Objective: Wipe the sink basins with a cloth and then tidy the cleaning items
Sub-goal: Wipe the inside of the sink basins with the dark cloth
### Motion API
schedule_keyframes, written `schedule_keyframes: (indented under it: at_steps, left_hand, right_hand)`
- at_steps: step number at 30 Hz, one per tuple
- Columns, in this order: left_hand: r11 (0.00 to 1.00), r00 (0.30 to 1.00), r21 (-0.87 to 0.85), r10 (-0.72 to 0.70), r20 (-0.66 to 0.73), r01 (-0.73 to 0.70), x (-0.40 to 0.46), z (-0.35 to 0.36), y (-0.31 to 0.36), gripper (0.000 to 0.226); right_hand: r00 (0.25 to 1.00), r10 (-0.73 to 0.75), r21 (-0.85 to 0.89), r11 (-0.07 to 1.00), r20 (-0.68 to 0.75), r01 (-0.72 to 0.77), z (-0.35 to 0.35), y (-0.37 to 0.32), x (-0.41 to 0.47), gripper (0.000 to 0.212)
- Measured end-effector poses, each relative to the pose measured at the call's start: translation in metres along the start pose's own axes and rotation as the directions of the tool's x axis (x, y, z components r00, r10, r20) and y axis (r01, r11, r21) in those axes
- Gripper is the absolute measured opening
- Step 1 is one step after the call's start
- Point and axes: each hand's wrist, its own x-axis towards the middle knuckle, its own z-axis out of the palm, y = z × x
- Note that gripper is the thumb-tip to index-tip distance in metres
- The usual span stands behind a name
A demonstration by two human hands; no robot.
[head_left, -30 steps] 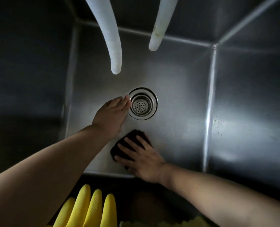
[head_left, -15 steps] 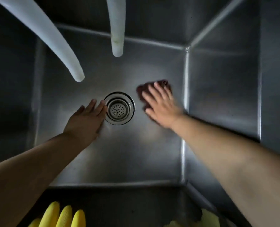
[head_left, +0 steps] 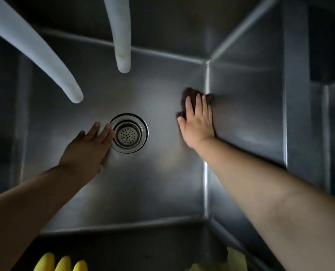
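Steel, brushed and dull, forms the square sink basin [head_left: 143, 192], with a round perforated drain strainer [head_left: 129, 133] at its middle. The right hand [head_left: 198, 122] presses flat, fingers straight, on a dark crumpled cloth [head_left: 190, 93] at the floor's right edge, against the right wall. The left hand [head_left: 86, 147] rests open beside the strainer, fingertips touching its rim. Two pale ribbed hoses [head_left: 121, 36] hang above; yellow rubber glove fingers [head_left: 63, 264] show at the near edge.

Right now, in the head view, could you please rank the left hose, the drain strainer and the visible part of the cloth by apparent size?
1. Left hose, though nearness to the camera inflates it.
2. Drain strainer.
3. Cloth, mostly hidden under the right hand.
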Motion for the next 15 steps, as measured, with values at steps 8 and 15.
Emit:
schedule_keyframes:
  at_steps: [8, 15]
  left_hand:
    - [0.999, 1.000, -0.047, 0.001, -0.019, -0.002, -0.006, -0.009, 0.000, 0.096]
    - [0.996, 0.998, -0.086, 0.016, -0.068, -0.021, -0.006, -0.003, -0.002, 0.093]
  right_hand:
    - [0.922, 0.003, -0.241, 0.966, 0.387, 0.098, 0.016, -0.006, -0.122, 0.078]
    - [0.812, 0.121, -0.284, 0.957, 0.570, 0.057, 0.005, -0.044, -0.163, 0.056]
